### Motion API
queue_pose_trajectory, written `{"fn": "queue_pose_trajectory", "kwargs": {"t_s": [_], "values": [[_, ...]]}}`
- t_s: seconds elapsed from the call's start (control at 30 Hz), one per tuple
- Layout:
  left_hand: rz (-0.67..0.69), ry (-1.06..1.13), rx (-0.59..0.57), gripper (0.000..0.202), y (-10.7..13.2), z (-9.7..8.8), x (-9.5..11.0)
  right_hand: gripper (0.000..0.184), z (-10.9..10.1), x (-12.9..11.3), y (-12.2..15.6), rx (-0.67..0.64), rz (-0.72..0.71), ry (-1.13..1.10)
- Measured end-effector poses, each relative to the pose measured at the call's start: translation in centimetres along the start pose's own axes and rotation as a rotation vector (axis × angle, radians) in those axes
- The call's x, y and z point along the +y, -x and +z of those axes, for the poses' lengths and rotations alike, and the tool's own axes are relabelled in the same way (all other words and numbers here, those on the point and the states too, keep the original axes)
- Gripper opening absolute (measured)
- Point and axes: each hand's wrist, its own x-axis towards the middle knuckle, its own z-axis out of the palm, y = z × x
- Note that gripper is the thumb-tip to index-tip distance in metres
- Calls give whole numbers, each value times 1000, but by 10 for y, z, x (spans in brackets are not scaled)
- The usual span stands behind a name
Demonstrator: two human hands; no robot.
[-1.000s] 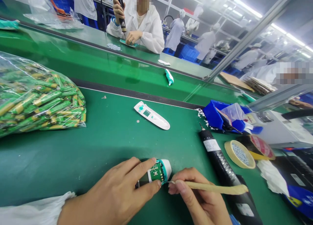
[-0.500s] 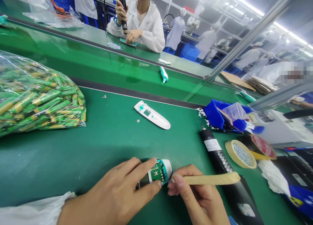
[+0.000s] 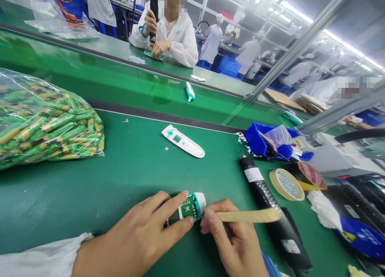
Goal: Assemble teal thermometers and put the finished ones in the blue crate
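Observation:
My left hand (image 3: 141, 233) is closed around an opened handheld thermometer (image 3: 189, 209), holding it down on the green bench. A green circuit board shows between the fingers, and a teal and white head points right. My right hand (image 3: 234, 237) pinches a thin tool with a tan, tape-like wrapped handle (image 3: 249, 216). Its tip meets the lower edge of the thermometer's head; the exact contact is hidden by the fingers. Beyond my hands lies a white thermometer cover (image 3: 183, 141) with a small window and teal buttons.
A bag of green batteries (image 3: 54, 126) lies at left. To the right are a black electric screwdriver (image 3: 264, 196), a round dish of screws (image 3: 287, 184) and a blue bin (image 3: 264, 140). Across the green belt, a co-worker's hand (image 3: 152, 24) holds another screwdriver; a thermometer (image 3: 190, 92) rests on the belt.
The view has shifted slightly, so most things sit a little further left. The belt thermometer has moved left relative to the bench. Both hands keep their hold, with the tool tip still at the head.

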Motion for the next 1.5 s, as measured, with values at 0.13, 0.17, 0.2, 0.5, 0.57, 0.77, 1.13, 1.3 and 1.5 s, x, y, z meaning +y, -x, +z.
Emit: {"fn": "queue_pose_trajectory", "kwargs": {"t_s": [0.13, 0.17, 0.2, 0.5, 0.57, 0.77, 1.13, 1.3, 1.5], "values": [[-4, -3, 12, 45, -1, -2, 0, 21, 0, 1, -3, -9, 130, -180], [-3, -6, 15, 43, -2, -2, 0, 22, 0, 1, -4, -13, 175, -242], [5, -11, 16, 41, -2, -2, 0, 23, 0, 2, -4, -8, 210, -303], [-191, 57, 33, 36, -2, 4, 4, 25, 9, -5, -2, 32, 282, -461], [-207, 93, 12, 38, -2, 3, 5, 25, 12, -8, -3, 18, 253, -428], [-210, 124, 48, 31, -6, -3, 5, 25, 16, -13, -3, 11, 168, -253], [-152, 2, 37, 25, -13, -8, 5, 19, 14, -5, 0, -16, 58, -91], [-136, -7, 46, 26, -12, -7, 5, 17, 15, -5, 1, -1, -57, 19], [-219, 198, -12, 16, -8, -4, 4, 20, 14, -6, -1, -2, -34, -23]]}}
